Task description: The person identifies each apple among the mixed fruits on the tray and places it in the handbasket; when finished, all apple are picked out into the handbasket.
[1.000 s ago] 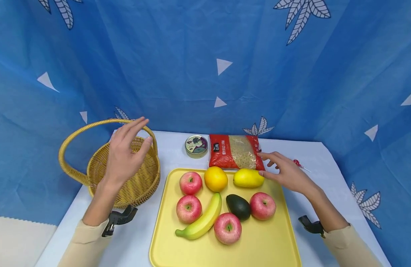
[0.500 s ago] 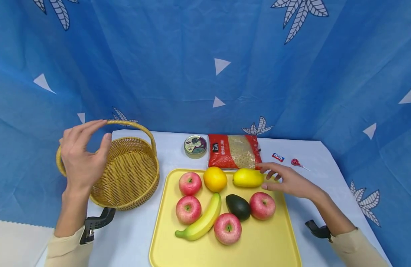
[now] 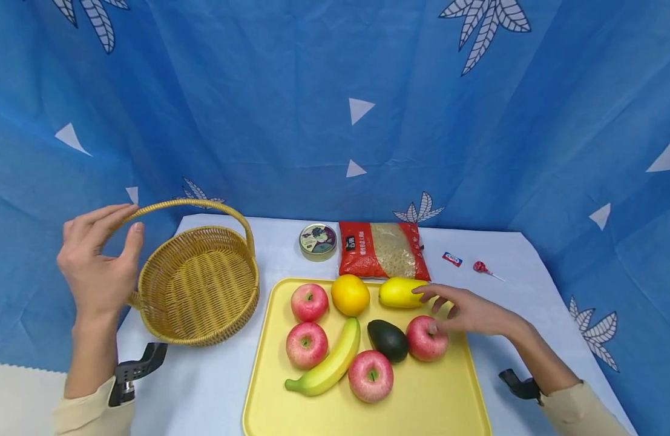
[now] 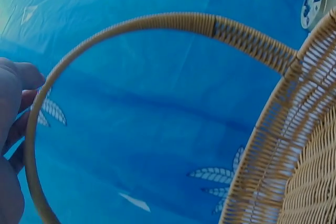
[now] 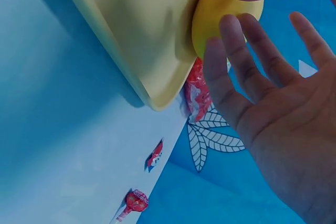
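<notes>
Left to right: we've got the left hand (image 3: pixel 97 269), fingers released, by the basket handle (image 3: pixel 204 203); can't tell if touching. Wicker basket (image 3: pixel 206 293) sits on the table (image 3: pixel 187 387), left of the yellow tray (image 3: pixel 433 399). On the tray: two apples (image 3: pixel 307 345), banana (image 3: pixel 330 362), orange (image 3: pixel 350 295), front apple (image 3: pixel 370 383), avocado (image 3: pixel 387 340), yellow fruit (image 3: pixel 396 293), right apple (image 3: pixel 422 340). We see the right hand (image 3: pixel 465 312) over those last two, fingers loosely bent, grasping nothing; contact unclear. Lollipop (image 3: pixel 480 267) beyond.

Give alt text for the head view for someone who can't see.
A left hand is at a basket handle and a right hand is over fruit on a yellow tray; a tin, red bag, packet and lollipop lie behind.
</notes>
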`<state>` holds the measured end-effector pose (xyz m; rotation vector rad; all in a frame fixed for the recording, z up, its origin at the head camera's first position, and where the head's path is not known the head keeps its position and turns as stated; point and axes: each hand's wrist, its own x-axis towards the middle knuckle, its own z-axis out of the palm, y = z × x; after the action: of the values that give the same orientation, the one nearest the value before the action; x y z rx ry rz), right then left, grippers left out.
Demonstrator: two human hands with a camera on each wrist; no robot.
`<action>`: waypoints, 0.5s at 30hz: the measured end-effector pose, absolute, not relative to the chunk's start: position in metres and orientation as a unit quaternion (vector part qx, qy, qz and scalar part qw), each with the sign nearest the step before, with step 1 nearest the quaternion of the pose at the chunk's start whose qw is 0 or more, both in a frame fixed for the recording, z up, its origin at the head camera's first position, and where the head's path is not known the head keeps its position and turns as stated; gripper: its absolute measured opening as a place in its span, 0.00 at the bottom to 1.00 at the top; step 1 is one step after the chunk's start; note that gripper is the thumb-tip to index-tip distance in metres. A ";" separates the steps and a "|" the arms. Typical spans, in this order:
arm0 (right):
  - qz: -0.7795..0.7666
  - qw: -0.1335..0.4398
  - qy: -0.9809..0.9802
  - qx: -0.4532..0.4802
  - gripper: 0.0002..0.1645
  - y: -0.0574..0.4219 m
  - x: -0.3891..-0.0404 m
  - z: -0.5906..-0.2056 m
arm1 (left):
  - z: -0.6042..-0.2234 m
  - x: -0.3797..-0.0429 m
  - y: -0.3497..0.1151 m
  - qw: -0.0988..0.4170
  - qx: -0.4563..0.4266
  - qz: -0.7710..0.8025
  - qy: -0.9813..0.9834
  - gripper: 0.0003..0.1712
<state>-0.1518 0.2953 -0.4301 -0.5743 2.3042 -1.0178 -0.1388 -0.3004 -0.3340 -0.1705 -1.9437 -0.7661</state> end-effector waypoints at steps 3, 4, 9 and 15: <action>-0.381 0.293 0.850 -0.217 0.37 0.295 -0.151 -0.433 | -0.336 -0.138 -0.307 0.508 -0.076 -0.343 -0.787 0.11; -0.381 0.297 0.848 -0.216 0.36 0.295 -0.150 -0.434 | -0.336 -0.138 -0.309 0.510 -0.077 -0.350 -0.782 0.10; -0.382 0.309 0.843 -0.221 0.36 0.293 -0.147 -0.438 | -0.338 -0.136 -0.317 0.514 -0.080 -0.382 -0.764 0.09; -0.383 0.324 0.835 -0.224 0.38 0.295 -0.144 -0.440 | -0.350 -0.135 -0.328 0.498 -0.082 -0.462 -0.730 0.10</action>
<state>-0.1444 0.2947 -0.4396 -0.5888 2.1906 -1.0058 -0.1353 -0.3280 -0.3502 -0.1994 -1.7660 -1.1172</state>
